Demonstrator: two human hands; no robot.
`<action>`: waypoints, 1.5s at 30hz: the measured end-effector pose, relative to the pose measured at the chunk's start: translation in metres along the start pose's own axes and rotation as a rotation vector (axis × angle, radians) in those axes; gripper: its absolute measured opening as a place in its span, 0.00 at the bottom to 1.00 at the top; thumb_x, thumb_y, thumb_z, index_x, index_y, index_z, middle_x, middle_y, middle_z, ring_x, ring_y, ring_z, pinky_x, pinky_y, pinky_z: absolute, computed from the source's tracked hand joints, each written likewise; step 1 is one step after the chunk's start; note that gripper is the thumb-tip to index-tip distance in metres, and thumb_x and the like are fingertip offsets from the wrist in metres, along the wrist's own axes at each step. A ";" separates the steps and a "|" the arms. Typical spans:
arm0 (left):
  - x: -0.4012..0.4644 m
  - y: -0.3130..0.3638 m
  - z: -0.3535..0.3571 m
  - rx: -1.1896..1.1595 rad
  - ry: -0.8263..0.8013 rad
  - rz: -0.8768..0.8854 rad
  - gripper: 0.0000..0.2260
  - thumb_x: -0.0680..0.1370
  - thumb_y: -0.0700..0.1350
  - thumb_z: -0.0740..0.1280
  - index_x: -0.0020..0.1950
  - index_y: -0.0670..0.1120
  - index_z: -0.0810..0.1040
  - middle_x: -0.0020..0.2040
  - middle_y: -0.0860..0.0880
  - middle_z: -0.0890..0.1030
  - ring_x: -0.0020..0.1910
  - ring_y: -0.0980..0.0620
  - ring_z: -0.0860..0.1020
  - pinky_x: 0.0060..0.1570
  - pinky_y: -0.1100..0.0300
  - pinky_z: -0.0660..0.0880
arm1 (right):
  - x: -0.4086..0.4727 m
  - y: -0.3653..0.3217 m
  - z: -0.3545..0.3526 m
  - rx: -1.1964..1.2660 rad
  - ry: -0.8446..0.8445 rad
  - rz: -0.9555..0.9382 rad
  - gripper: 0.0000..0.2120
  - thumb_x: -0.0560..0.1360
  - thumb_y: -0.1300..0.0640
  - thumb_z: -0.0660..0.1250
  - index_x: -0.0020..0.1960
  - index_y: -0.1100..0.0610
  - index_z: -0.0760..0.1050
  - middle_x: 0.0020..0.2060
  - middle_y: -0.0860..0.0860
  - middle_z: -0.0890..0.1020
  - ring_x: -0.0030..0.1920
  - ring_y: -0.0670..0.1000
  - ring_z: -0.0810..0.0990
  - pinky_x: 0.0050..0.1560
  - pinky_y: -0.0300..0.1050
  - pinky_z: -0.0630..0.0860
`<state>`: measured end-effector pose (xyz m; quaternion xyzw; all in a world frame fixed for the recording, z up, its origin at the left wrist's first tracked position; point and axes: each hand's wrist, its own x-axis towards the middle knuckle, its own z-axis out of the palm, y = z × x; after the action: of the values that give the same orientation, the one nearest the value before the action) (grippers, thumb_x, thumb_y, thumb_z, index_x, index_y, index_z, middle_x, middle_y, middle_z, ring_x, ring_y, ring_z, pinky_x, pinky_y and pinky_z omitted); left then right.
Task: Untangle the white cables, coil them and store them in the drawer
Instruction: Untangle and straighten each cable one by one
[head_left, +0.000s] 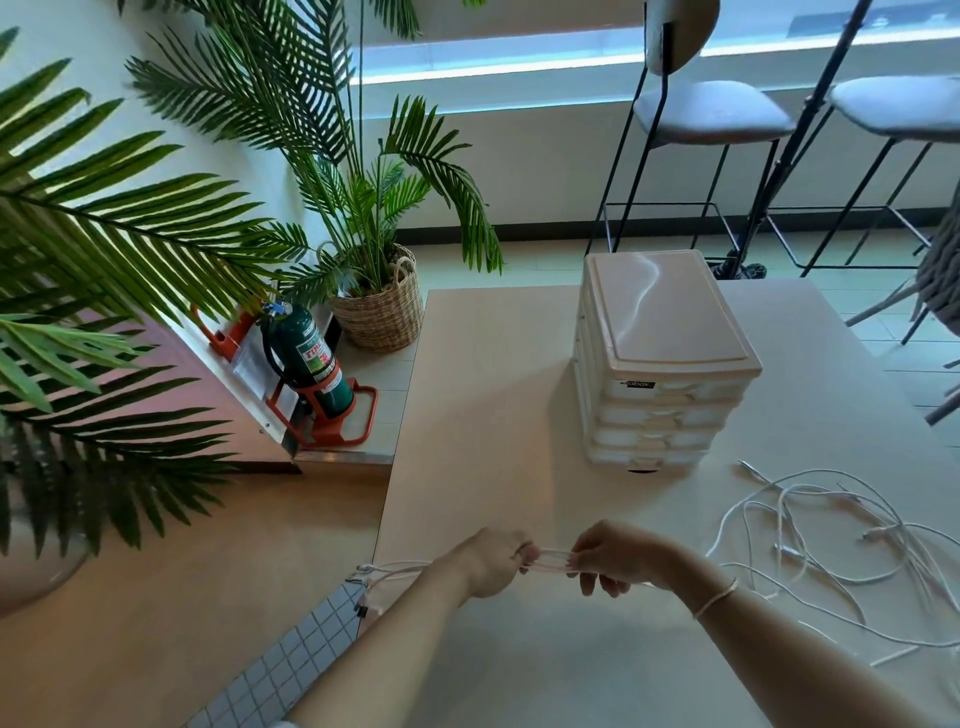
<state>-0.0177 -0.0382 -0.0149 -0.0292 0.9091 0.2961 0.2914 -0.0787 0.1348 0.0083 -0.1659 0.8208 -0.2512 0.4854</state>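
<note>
The pale, smooth-topped table (498, 415) lay bare between its left edge and the white plastic drawer unit (660, 364), whose drawers looked closed. In front of that unit, near the table's near-left edge, the left hand (488, 566) and right hand (613, 564) each gripped a few stretched strands of white cable (550, 562), fingers curled round them. Its plug ends trailed past the left edge. Right of the unit's front sprawled the loose tangle of white cables (831, 540), cut off by the frame.
</note>
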 end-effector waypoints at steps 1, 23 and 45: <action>0.001 -0.002 -0.002 -0.005 0.024 -0.007 0.14 0.82 0.48 0.55 0.50 0.41 0.75 0.51 0.40 0.78 0.47 0.47 0.74 0.48 0.58 0.69 | 0.000 -0.001 0.002 -0.003 -0.010 0.007 0.11 0.76 0.59 0.58 0.38 0.52 0.75 0.30 0.46 0.79 0.23 0.43 0.70 0.26 0.35 0.67; -0.005 -0.013 -0.005 0.014 0.029 -0.028 0.12 0.82 0.44 0.55 0.54 0.40 0.76 0.56 0.41 0.79 0.53 0.47 0.75 0.47 0.62 0.66 | -0.007 -0.004 0.009 -0.127 0.072 -0.113 0.18 0.78 0.53 0.60 0.29 0.49 0.71 0.26 0.46 0.69 0.26 0.41 0.65 0.26 0.31 0.61; -0.013 -0.007 -0.008 -0.094 -0.029 -0.022 0.13 0.82 0.48 0.56 0.37 0.52 0.69 0.45 0.49 0.74 0.44 0.51 0.70 0.43 0.63 0.65 | 0.011 -0.007 0.025 0.153 0.224 -0.153 0.17 0.79 0.59 0.59 0.31 0.51 0.71 0.27 0.46 0.71 0.28 0.43 0.66 0.27 0.33 0.61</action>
<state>-0.0096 -0.0497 -0.0060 -0.0488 0.8895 0.3356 0.3063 -0.0620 0.1169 -0.0052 -0.1615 0.8332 -0.3664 0.3815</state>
